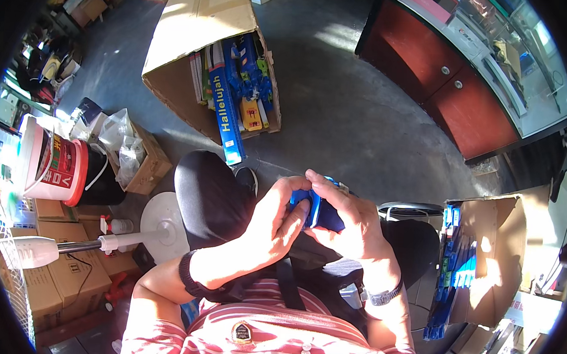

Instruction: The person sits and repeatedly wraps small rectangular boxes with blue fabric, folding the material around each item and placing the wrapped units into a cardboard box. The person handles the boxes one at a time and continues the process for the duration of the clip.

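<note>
A small blue packet or box [328, 215] is held between both hands above my lap. My left hand [281, 213] grips its left side, the thumb pressed on its face. On the other side, my right hand [356, 219] has its fingers over the top edge and its thumb underneath. Fingers hide much of the item, so its exact kind is unclear. Beyond my knee lies an open cardboard carton [199, 33] on its side, packed with blue and yellow boxes. One long blue box [223, 106] bearing writing sticks out of it.
To my right stands another open carton [493, 265] with several slim blue boxes [457, 258]. A red-doored glass display counter [428, 74] is at the upper right. On the left are a white bucket [48, 160], a pedestal stand [163, 219], stacked cartons [67, 266] and a spray bottle [117, 226].
</note>
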`<state>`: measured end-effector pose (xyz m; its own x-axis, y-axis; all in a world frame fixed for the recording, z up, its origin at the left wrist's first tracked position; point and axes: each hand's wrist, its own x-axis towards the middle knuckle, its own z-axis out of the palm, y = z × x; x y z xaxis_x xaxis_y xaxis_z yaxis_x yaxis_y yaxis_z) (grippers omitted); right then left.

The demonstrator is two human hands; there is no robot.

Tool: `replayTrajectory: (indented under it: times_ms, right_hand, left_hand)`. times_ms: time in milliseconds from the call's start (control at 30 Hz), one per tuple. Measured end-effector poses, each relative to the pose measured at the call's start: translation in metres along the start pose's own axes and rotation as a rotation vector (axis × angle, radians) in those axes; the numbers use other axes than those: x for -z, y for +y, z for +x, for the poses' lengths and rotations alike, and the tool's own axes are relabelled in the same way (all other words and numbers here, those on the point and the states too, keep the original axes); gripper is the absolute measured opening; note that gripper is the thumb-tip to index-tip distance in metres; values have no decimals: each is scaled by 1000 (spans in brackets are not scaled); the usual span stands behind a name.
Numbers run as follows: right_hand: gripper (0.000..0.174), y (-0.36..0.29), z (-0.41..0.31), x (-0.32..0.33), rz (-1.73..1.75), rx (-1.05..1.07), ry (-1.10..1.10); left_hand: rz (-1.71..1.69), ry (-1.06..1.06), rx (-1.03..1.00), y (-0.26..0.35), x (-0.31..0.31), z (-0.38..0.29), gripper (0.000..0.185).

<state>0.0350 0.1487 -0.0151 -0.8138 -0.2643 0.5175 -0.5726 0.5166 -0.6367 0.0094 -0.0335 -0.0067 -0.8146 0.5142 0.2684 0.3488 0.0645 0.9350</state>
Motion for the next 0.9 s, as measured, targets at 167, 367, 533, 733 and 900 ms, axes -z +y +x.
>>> replayTrajectory:
  times_ms: [167,367,533,733,900]
  right_hand:
    - [72,1,1,2,-73,9,12]
    - [69,0,2,3,-121,-25,28]
    - [67,-7,2,6,-166,-44,12]
    - [67,-12,5,5,-249,-13,-6]
    - [68,-14,2,4,-287,-32,-5]
  left_hand:
    - [-143,-1,57,-4,-5,3,22]
    - [-596,-2,284,-10,-6,10,21]
    - [-497,-24,285,-10,-3,13,22]
    - [-578,-126,349,-8,13,17,32]
    - [-626,-139,230,-9,14,9,43]
